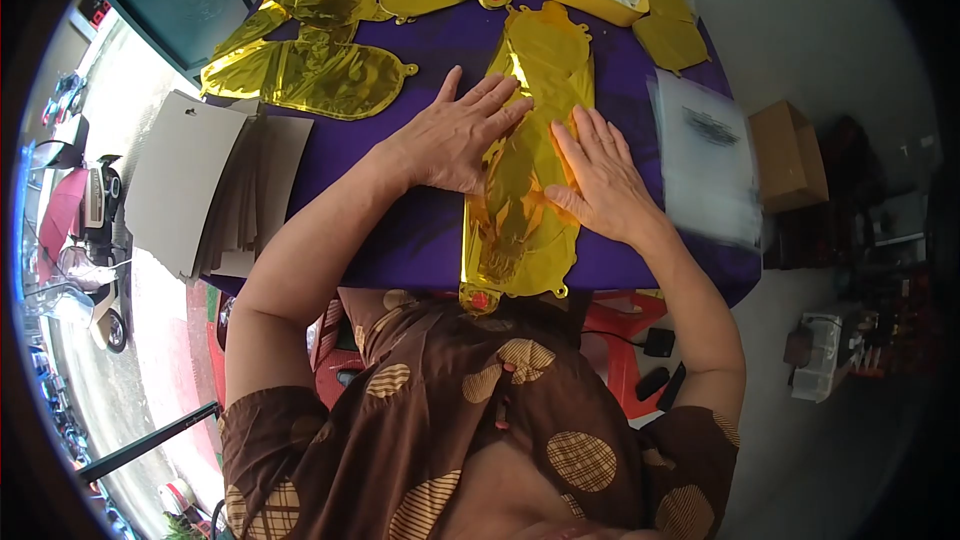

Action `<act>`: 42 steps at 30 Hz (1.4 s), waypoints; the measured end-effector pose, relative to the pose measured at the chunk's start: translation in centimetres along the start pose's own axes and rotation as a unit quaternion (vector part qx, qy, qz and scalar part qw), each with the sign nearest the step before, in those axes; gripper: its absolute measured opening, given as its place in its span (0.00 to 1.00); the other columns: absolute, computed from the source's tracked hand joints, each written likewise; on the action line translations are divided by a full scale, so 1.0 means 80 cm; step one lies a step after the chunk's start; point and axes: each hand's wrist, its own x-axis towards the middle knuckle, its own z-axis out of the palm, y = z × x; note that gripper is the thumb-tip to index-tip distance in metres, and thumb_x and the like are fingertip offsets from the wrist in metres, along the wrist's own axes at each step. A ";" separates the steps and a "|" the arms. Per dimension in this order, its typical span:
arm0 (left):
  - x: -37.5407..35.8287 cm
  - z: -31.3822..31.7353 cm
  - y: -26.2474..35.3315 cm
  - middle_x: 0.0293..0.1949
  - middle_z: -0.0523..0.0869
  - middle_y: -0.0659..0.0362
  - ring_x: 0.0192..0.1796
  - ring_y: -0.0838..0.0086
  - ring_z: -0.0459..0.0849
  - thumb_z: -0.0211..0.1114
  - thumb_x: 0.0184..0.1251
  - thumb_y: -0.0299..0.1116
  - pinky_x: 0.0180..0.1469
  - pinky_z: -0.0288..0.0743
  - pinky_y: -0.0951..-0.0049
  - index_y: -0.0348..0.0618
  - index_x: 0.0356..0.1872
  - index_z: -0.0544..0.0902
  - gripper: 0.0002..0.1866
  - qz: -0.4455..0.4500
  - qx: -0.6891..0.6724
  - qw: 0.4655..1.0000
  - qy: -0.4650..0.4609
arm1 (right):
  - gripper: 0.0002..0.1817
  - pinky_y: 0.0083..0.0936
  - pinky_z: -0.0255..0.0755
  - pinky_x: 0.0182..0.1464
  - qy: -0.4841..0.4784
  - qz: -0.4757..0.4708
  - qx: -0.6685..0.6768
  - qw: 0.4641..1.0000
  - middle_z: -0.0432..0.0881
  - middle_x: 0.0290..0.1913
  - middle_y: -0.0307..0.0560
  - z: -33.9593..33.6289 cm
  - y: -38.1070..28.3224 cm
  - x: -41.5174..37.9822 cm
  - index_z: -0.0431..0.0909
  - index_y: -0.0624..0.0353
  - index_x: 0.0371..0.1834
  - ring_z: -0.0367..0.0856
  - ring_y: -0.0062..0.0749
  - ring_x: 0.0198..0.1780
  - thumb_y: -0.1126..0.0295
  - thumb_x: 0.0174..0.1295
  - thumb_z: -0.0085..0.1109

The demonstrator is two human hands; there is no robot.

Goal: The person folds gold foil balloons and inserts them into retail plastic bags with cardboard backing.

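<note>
Here, the left hand and the right hand lie open, released, touching the long golden foil piece.

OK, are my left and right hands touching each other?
Apart: the head view shows a strip of the gold foil balloon between the left hand and the right hand.

Glossy gold foil sheet; matt purple cover, seemingly cloth.
</note>
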 end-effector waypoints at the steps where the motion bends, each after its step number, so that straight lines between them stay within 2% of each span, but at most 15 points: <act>1: 0.000 -0.003 -0.001 0.81 0.57 0.46 0.84 0.56 0.49 0.77 0.42 0.42 0.80 0.39 0.32 0.45 0.80 0.57 0.59 0.001 -0.019 1.000 -0.002 | 0.48 0.52 0.39 0.82 -0.005 0.002 -0.001 1.000 0.50 0.81 0.69 0.000 0.000 0.000 0.55 0.62 0.80 0.45 0.61 0.83 0.33 0.71 0.43; 4: -0.005 -0.018 -0.010 0.79 0.61 0.44 0.82 0.54 0.57 0.72 0.50 0.35 0.80 0.49 0.42 0.42 0.79 0.61 0.50 0.009 -0.106 0.994 0.007 | 0.48 0.52 0.39 0.82 -0.005 0.007 0.003 1.000 0.50 0.81 0.69 -0.001 -0.001 -0.001 0.55 0.60 0.81 0.44 0.62 0.83 0.33 0.70 0.44; 7: -0.012 -0.032 -0.024 0.73 0.71 0.42 0.76 0.53 0.69 0.65 0.57 0.28 0.77 0.62 0.56 0.37 0.74 0.67 0.39 -0.045 -0.315 0.947 0.049 | 0.47 0.53 0.42 0.81 0.009 0.003 0.002 1.000 0.52 0.80 0.70 0.000 -0.002 -0.002 0.58 0.60 0.80 0.46 0.62 0.82 0.35 0.70 0.49; 8: -0.012 -0.030 -0.023 0.59 0.81 0.45 0.63 0.54 0.80 0.61 0.60 0.22 0.66 0.73 0.65 0.35 0.65 0.76 0.27 -0.011 -0.250 0.958 0.142 | 0.47 0.53 0.42 0.81 0.009 0.002 0.002 1.000 0.52 0.80 0.70 0.001 -0.001 -0.002 0.57 0.60 0.80 0.46 0.62 0.82 0.35 0.70 0.49; 11: -0.017 -0.037 -0.025 0.49 0.83 0.49 0.56 0.57 0.83 0.61 0.60 0.20 0.60 0.76 0.63 0.36 0.54 0.83 0.19 -0.082 -0.233 0.965 0.088 | 0.47 0.52 0.41 0.82 0.006 0.003 0.000 1.000 0.51 0.80 0.69 0.004 0.001 -0.002 0.57 0.60 0.80 0.46 0.61 0.83 0.34 0.70 0.49; 14: -0.019 -0.035 -0.022 0.43 0.83 0.51 0.50 0.57 0.83 0.62 0.60 0.18 0.54 0.78 0.62 0.37 0.45 0.87 0.13 -0.028 -0.215 0.974 0.073 | 0.48 0.52 0.40 0.82 -0.003 0.007 0.004 1.000 0.50 0.81 0.69 0.004 0.002 -0.002 0.56 0.60 0.81 0.44 0.60 0.83 0.33 0.70 0.46; 19: -0.015 -0.030 -0.020 0.42 0.83 0.51 0.49 0.55 0.82 0.64 0.57 0.18 0.53 0.77 0.61 0.38 0.41 0.88 0.11 0.006 -0.179 0.981 0.067 | 0.49 0.50 0.37 0.83 -0.014 0.004 0.015 1.000 0.48 0.82 0.69 0.000 0.002 -0.003 0.54 0.61 0.81 0.41 0.58 0.84 0.31 0.70 0.42; 27: -0.016 -0.028 -0.024 0.42 0.83 0.51 0.50 0.54 0.83 0.65 0.57 0.18 0.53 0.77 0.61 0.38 0.43 0.87 0.13 0.018 -0.197 0.977 0.079 | 0.50 0.50 0.38 0.83 -0.017 0.003 0.006 1.000 0.49 0.81 0.69 -0.003 0.002 -0.001 0.55 0.61 0.81 0.42 0.59 0.84 0.30 0.69 0.44; 36: -0.020 -0.035 -0.012 0.42 0.83 0.54 0.49 0.56 0.82 0.69 0.56 0.22 0.53 0.75 0.60 0.39 0.40 0.87 0.10 0.011 -0.147 0.988 0.053 | 0.50 0.51 0.39 0.82 -0.008 0.002 0.007 1.000 0.49 0.81 0.69 -0.002 0.002 0.000 0.55 0.61 0.81 0.42 0.59 0.84 0.31 0.69 0.45; 39: -0.019 -0.037 -0.008 0.41 0.82 0.55 0.50 0.58 0.81 0.70 0.56 0.23 0.56 0.73 0.60 0.41 0.43 0.86 0.12 0.005 -0.143 0.989 0.035 | 0.50 0.50 0.38 0.82 -0.011 0.004 0.007 1.000 0.49 0.81 0.68 -0.002 0.001 0.001 0.55 0.61 0.81 0.42 0.58 0.84 0.30 0.69 0.46; 42: -0.019 -0.031 -0.009 0.42 0.82 0.56 0.51 0.58 0.81 0.70 0.56 0.23 0.58 0.71 0.61 0.42 0.47 0.85 0.15 0.003 -0.154 0.986 0.057 | 0.52 0.51 0.38 0.82 -0.013 0.006 0.008 1.000 0.49 0.82 0.68 0.000 0.004 0.001 0.55 0.60 0.81 0.43 0.58 0.84 0.28 0.67 0.45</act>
